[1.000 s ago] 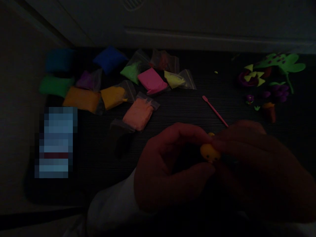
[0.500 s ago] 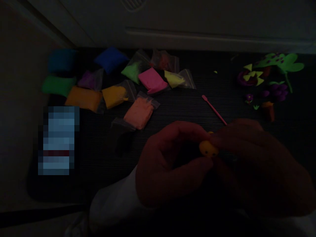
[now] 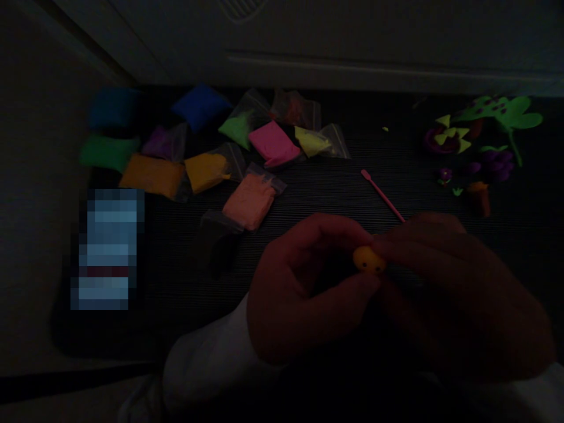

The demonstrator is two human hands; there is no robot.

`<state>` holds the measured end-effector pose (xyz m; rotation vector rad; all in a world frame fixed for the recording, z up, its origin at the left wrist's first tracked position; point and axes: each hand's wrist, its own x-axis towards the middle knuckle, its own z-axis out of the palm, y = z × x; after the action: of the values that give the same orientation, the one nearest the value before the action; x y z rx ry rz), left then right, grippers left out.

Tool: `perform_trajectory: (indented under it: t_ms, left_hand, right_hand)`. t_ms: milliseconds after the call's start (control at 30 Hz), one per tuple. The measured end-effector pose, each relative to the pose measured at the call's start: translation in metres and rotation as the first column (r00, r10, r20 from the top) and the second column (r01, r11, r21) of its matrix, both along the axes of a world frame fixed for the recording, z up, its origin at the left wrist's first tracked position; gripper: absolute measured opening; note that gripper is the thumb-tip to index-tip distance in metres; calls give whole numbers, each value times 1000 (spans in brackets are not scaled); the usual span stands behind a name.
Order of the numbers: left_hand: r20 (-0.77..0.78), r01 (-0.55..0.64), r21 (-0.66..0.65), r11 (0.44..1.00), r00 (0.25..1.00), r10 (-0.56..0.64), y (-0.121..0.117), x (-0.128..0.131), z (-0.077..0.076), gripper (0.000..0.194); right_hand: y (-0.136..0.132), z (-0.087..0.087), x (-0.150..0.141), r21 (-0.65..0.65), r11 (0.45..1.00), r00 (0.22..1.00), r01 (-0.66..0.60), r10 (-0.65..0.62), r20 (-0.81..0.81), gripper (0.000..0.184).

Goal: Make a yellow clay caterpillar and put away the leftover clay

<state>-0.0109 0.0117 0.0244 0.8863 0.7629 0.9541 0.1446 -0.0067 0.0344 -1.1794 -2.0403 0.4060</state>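
Note:
Between the fingertips of both hands is a small yellow clay figure (image 3: 369, 259) with two dark dots like eyes. My left hand (image 3: 304, 288) pinches it from the left, thumb below and forefinger above. From the right, the fingertips of my right hand (image 3: 458, 288) press on its top and side. A bit of yellow shows behind the fingers; the rest of the figure is hidden. Just beyond my right hand, a pink modelling tool (image 3: 382, 195) lies slanted on the dark ribbed table (image 3: 308, 194). The picture is very dim.
Bags of coloured clay spread over the left and middle, among them a peach bag (image 3: 249, 200) and a pink block (image 3: 273, 144). A phone with a blurred screen (image 3: 108, 247) lies at left. Finished clay pieces, including a purple grape bunch (image 3: 496, 163) and green leaf shape (image 3: 520, 113), stand at right.
The yellow figure has shifted very slightly left and up, its front turned a little, with both hands still on it. The other things lie as before.

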Motion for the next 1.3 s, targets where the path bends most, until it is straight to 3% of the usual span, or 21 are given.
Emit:
perform_trajectory:
  t_ms: [533, 633, 767, 933, 1167, 1233, 1300]
  left_hand:
    - [-34, -12, 20, 1000, 999, 12, -1, 1, 0, 26]
    - [31, 8, -31, 999, 999, -7, 0, 1, 0, 30]
    - [170, 85, -139, 987, 984, -61, 2, -1, -2, 28]
    - [301, 129, -301, 945, 953, -34, 8, 1, -5, 11]
    - [411, 198, -374, 906, 911, -29, 10, 4, -7, 13]
    - [417, 170, -380, 909, 909, 5, 13, 1, -9, 13]
    - [411, 115, -391, 913, 910, 61, 16, -2, -10, 12]
  right_hand:
    - [0, -1, -1, -31, 999, 999, 41, -41, -7, 20]
    - [0, 0, -1, -80, 994, 997, 73, -73, 0, 19]
    - [1, 0, -2, -48, 994, 995, 101, -102, -16, 21]
    - [3, 1, -1, -45, 997, 998, 61, -62, -10, 24]
    - [2, -4, 2, 20, 1000, 1000, 16, -15, -23, 33]
    - [3, -4, 8, 49, 995, 994, 82, -78, -75, 38]
    - [5, -5, 16, 61, 971, 961, 230, -216, -175, 35]
